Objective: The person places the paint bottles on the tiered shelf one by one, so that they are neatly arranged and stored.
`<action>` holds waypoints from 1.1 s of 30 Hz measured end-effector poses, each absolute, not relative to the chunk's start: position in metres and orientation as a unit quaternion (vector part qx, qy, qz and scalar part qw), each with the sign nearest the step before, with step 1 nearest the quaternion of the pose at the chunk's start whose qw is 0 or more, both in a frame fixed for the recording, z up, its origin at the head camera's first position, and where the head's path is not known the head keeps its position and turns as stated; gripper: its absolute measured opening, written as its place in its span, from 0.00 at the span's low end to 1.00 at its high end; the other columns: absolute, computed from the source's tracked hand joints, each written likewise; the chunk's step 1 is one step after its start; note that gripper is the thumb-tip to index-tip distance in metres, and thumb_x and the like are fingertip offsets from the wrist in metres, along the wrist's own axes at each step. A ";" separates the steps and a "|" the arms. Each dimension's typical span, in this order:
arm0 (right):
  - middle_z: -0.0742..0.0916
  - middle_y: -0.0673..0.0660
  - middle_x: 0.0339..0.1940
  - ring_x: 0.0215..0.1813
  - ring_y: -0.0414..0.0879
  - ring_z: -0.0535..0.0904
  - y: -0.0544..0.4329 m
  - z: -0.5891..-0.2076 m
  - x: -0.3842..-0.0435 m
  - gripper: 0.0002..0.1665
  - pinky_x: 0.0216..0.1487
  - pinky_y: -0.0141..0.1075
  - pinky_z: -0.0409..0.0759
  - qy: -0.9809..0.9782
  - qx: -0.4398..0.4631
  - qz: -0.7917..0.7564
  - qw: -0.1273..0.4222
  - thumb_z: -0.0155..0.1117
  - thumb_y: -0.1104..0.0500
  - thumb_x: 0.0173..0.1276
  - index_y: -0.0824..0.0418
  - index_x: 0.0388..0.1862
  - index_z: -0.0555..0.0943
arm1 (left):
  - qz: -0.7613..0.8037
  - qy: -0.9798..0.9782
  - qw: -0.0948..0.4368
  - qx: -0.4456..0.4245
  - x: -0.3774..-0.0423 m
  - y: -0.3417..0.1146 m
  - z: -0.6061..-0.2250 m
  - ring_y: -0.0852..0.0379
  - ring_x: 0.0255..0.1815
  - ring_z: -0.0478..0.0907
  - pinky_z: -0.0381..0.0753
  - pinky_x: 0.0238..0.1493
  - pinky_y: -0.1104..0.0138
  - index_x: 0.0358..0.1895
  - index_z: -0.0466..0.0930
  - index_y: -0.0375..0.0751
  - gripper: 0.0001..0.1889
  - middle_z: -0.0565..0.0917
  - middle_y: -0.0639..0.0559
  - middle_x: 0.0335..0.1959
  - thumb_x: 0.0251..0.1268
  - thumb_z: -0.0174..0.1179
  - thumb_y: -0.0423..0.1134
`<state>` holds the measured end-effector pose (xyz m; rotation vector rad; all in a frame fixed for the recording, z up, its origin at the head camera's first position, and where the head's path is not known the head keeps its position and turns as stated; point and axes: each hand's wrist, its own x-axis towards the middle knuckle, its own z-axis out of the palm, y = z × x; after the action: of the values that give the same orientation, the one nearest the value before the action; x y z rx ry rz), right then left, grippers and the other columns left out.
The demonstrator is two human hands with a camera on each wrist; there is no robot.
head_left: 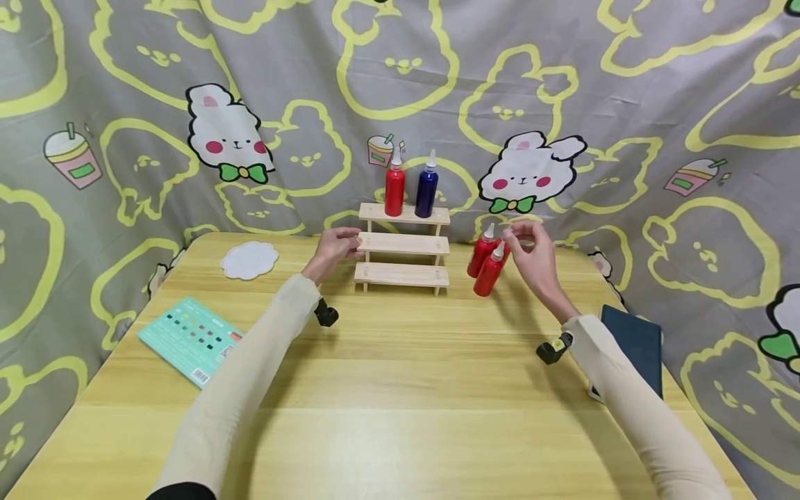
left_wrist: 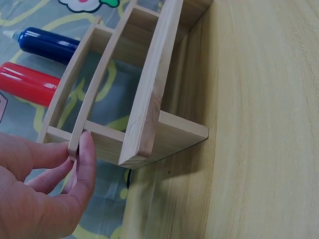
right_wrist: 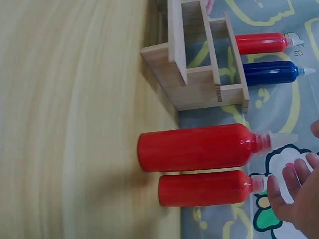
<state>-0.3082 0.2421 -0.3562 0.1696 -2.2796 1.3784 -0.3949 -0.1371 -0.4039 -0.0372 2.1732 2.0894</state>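
Grey fabric (head_left: 300, 38) printed with yellow-outlined cartoon animals surrounds a pale wood-grain table (head_left: 400, 417). Far middle, the left hand (head_left: 332, 251) pinches the left end of a three-tier light wooden rack (head_left: 403, 243). Right of it, the right hand (head_left: 537, 260), fingers apart, hovers beside upright red plastic bottles (head_left: 487, 278).

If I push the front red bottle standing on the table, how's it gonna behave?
The front red bottle would probably tip before sliding far if pushed high up, being tall and narrow. Once down, its rounded body would likely roll. Its smooth, shiny sides might feel slippery, and a shove backward could bump the red bottle behind it.
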 end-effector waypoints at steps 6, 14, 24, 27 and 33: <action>0.81 0.67 0.56 0.52 0.41 0.76 0.252 -0.378 -0.316 0.27 0.47 0.17 0.79 -0.834 0.075 0.505 0.209 0.66 0.59 0.77 0.76 0.65 0.73 | 0.698 0.713 0.062 -0.017 -0.395 -0.136 -0.403 0.59 0.33 0.86 0.85 0.68 0.53 0.71 0.73 0.26 0.23 0.77 0.28 0.66 0.76 0.56 0.24; 0.80 0.66 0.59 0.62 0.55 0.76 0.262 -0.411 -0.325 0.33 0.46 0.15 0.78 -0.855 0.058 0.492 0.155 0.72 0.54 0.73 0.71 0.66 0.70 | 0.693 0.718 0.066 -0.016 -0.396 -0.137 -0.404 0.45 0.47 0.87 0.83 0.70 0.53 0.72 0.72 0.28 0.23 0.77 0.28 0.66 0.77 0.56 0.26; 0.79 0.71 0.62 0.65 0.63 0.76 0.255 -0.421 -0.321 0.33 0.68 0.45 0.80 -0.862 0.029 0.490 0.126 0.73 0.64 0.71 0.74 0.67 0.68 | 0.692 0.718 0.072 -0.017 -0.396 -0.137 -0.403 0.49 0.44 0.87 0.82 0.71 0.52 0.72 0.73 0.28 0.23 0.77 0.28 0.66 0.78 0.56 0.26; 0.79 0.73 0.63 0.66 0.66 0.76 0.253 -0.424 -0.321 0.32 0.73 0.59 0.75 -0.857 0.022 0.499 0.125 0.72 0.65 0.70 0.74 0.67 0.68 | 0.691 0.719 0.072 -0.017 -0.397 -0.137 -0.403 0.47 0.46 0.87 0.82 0.71 0.51 0.72 0.73 0.28 0.23 0.77 0.28 0.66 0.78 0.56 0.26; 0.79 0.73 0.65 0.67 0.67 0.76 0.253 -0.434 -0.321 0.34 0.75 0.60 0.75 -0.837 0.018 0.534 0.123 0.73 0.65 0.70 0.73 0.69 0.69 | 0.690 0.720 0.070 -0.016 -0.397 -0.137 -0.403 0.46 0.47 0.86 0.84 0.70 0.53 0.72 0.72 0.27 0.23 0.76 0.28 0.67 0.77 0.56 0.26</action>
<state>-0.3213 0.2532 -0.4335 0.0512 -2.4398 1.5563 -0.3971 -0.1369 -0.4034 -0.0494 2.1661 2.0763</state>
